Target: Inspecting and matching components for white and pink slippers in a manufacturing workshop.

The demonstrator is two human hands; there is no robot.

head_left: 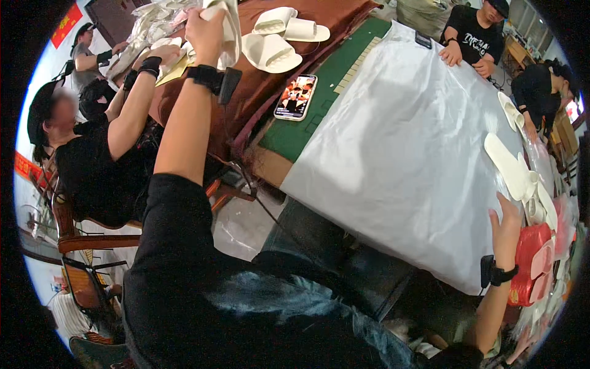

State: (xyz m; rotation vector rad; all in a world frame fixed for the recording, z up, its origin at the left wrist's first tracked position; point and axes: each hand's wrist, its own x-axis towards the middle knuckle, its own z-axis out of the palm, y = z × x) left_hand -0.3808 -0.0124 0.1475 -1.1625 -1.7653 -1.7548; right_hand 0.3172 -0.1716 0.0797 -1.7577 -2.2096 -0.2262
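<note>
My left hand (pixel 204 35) is raised over the brown-covered table at the upper left, its fingers closed on a cream slipper (pixel 230 34) that the top of the view cuts off. Several more cream slippers (pixel 271 53) lie just to the right of it. My right hand (pixel 507 222) is at the right edge of a grey-white plastic sheet (pixel 393 147), fingers stretched out and apart. Nothing shows in its grasp. Close beyond it lie further cream slippers (pixel 507 165), and pinkish-red slippers (pixel 541 258) on a red package are beside its wrist.
A lit phone (pixel 295 97) lies on the green mat (pixel 335 77) between the two work areas. One co-worker (pixel 92 154) sits at the left, handling slippers. Another person (pixel 476 37) rests hands on the sheet's far edge; a third (pixel 541 92) bends at the far right.
</note>
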